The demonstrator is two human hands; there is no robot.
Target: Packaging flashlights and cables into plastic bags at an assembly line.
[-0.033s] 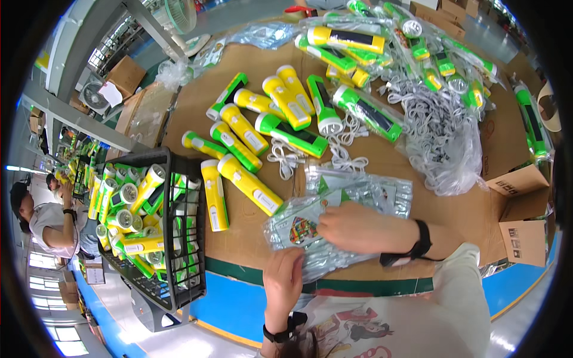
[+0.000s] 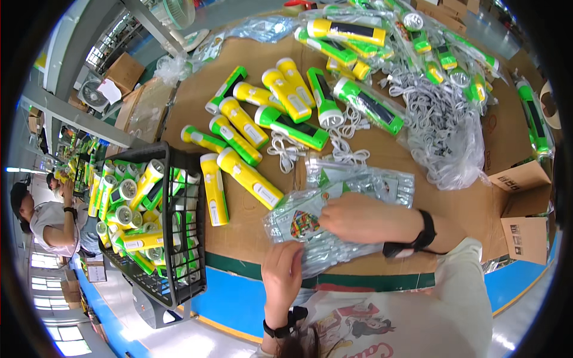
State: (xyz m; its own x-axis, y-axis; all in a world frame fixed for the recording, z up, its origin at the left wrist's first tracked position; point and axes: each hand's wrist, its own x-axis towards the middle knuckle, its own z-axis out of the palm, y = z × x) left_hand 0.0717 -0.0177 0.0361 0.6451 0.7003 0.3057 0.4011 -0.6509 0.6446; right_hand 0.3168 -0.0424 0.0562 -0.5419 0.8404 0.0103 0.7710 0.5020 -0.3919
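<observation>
A stack of clear plastic bags (image 2: 328,253) with printed fronts lies at the table's near edge. My right hand (image 2: 355,218) rests on the top bag, its fingers curled in and pressed to the plastic beside a colourful printed picture (image 2: 304,224). At the bag's near left edge, my left hand (image 2: 282,271) is closed, thumb and fingers together on the plastic; the exact fingertip contact is partly hidden. Just beyond the bags lie yellow and green flashlights, the nearest a yellow flashlight (image 2: 250,179). Small coiled white cables (image 2: 285,153) lie among them.
On the left, a black crate (image 2: 173,238) is full of flashlights. A heap of white cables (image 2: 439,128) in clear plastic and several bagged flashlights (image 2: 346,31) cover the far right. An open cardboard box (image 2: 525,209) stands at the right edge. Another person (image 2: 54,224) is at far left.
Both hands stay at the top bag almost unchanged; the right hand sits very slightly farther right. The whole view has shifted a little.
</observation>
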